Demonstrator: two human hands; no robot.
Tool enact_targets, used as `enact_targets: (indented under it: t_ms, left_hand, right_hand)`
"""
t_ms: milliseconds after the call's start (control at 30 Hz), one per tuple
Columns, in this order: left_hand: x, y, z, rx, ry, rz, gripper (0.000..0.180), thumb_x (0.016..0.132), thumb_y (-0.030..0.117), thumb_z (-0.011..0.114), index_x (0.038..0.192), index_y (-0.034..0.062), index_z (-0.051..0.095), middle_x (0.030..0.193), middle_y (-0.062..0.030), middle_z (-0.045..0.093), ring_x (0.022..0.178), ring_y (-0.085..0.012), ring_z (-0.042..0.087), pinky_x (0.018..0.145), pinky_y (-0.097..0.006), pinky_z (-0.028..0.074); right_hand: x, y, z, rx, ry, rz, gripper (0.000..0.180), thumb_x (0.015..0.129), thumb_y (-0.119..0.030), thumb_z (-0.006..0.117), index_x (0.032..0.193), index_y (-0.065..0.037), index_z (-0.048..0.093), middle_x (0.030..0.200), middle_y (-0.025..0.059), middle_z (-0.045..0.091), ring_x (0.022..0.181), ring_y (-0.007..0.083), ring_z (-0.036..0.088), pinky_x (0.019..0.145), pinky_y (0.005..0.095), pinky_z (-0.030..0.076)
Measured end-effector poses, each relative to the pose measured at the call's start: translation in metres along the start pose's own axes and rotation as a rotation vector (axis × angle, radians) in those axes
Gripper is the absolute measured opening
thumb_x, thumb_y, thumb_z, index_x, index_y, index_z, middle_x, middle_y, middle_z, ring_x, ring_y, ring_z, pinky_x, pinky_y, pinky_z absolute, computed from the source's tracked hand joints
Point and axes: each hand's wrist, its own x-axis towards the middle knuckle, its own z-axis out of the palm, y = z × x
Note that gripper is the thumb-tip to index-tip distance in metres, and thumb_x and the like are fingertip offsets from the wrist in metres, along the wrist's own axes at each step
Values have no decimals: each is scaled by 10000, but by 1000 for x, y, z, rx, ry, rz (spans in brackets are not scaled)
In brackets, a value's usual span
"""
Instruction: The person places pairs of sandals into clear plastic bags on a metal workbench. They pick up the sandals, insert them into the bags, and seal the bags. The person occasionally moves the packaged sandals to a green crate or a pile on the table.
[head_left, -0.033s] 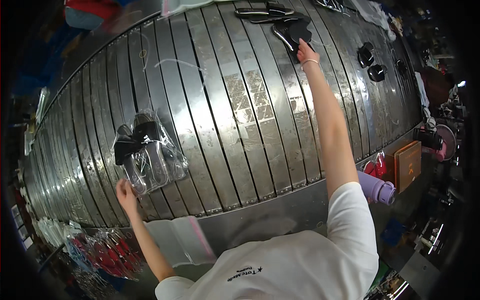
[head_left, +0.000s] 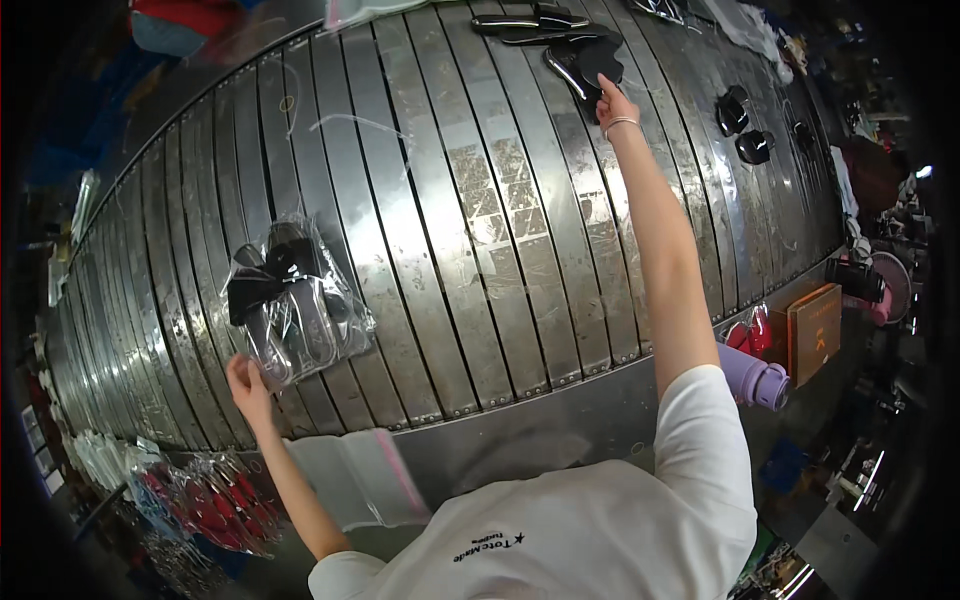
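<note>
At the far side of the metal slat conveyor, my right hand (head_left: 616,104) is closed on the near edge of a black slipper (head_left: 598,62), thumb on its top. More black slippers (head_left: 535,22) lie against it. On the left, a pair of slippers with black bow straps (head_left: 268,285) lies in a clear plastic bag (head_left: 345,325). My left hand (head_left: 249,390) is at the bag's near left corner, thumb and fingers apart. Whether it touches the plastic is hard to tell.
Two black shoes (head_left: 743,128) lie further right on the conveyor (head_left: 430,300). Along the near edge are a flat clear bag (head_left: 350,485), bagged red items (head_left: 220,500), a purple roll-shaped thing (head_left: 755,378) and an orange-brown box (head_left: 815,333). A pink fan (head_left: 890,285) stands beyond.
My left hand has shifted very slightly left and away from me beside the bag. My right hand stays at the black slipper.
</note>
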Motion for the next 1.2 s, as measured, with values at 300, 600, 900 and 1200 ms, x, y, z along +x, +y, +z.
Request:
enact_targets:
  t_ms: [300, 600, 900, 1200]
  left_hand:
    - [-75, 101, -43, 13, 56, 156, 208, 871, 87, 564, 1067, 19, 580, 1093, -87, 586, 1022, -197, 543, 898, -309, 398]
    - [-147, 103, -76, -183, 49, -14, 197, 872, 11, 533, 1066, -5, 565, 1060, -74, 597, 987, -145, 557, 889, -273, 418]
    - [-213, 143, 65, -1560, -763, -1182, 997, 747, 788, 394, 1388, 32, 283, 1334, -291, 375, 1208, -433, 418, 974, -539, 374]
    - [-329, 111, 59, -1133, -561, -942, 403, 832, 291, 606, 1089, -10, 537, 927, -138, 642, 759, -250, 665, 603, -339, 553]
  right_hand:
    - [-14, -7, -16, -123, 44, 184, 303, 675, -188, 802, 705, -48, 535, 679, 34, 539, 498, 145, 468, 480, 273, 428]
    - [-123, -5, -32, -359, -281, -103, 538, 621, -248, 848, 991, 13, 557, 884, 49, 591, 734, 131, 556, 673, 264, 471]
    - [-381, -61, -122, -417, -915, -270, 599, 588, 38, 569, 1184, -19, 539, 987, 63, 548, 932, 146, 538, 808, 257, 437]
    - [-517, 110, -222, -1342, -576, -547, 830, 596, -106, 756, 1306, 6, 340, 1211, 205, 400, 1153, 370, 397, 933, 422, 396]
